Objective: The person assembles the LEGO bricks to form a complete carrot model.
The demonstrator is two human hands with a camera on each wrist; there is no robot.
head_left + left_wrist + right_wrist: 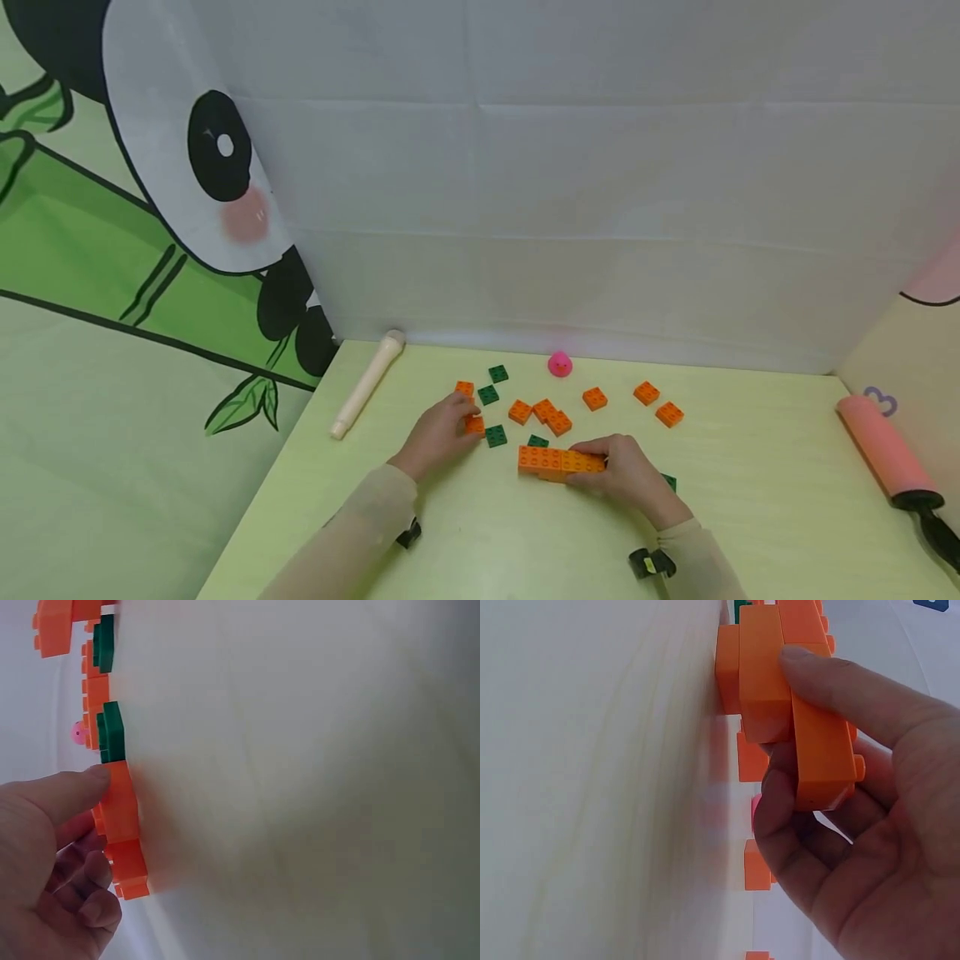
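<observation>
My left hand [442, 435] is at the left of the scattered bricks, its thumb and fingers pinching an orange toy brick [120, 801] that lies on the table. Further orange bricks [129, 859] sit right beside that one, and a green brick [496, 436] lies just to its right. My right hand [626, 475] grips the right end of a block of joined orange bricks [542, 461], thumb on the near side and fingers curled behind. In the right wrist view this block [765, 675] shows stacked, offset bricks with studs facing away from the table.
Loose orange bricks [595, 398] and green bricks [488, 394] lie beyond my hands. A small pink toy [559, 364] stands near the back wall. A pale stick [367, 384] lies at the left edge, and a pink cylinder with a black handle [892, 454] at the right.
</observation>
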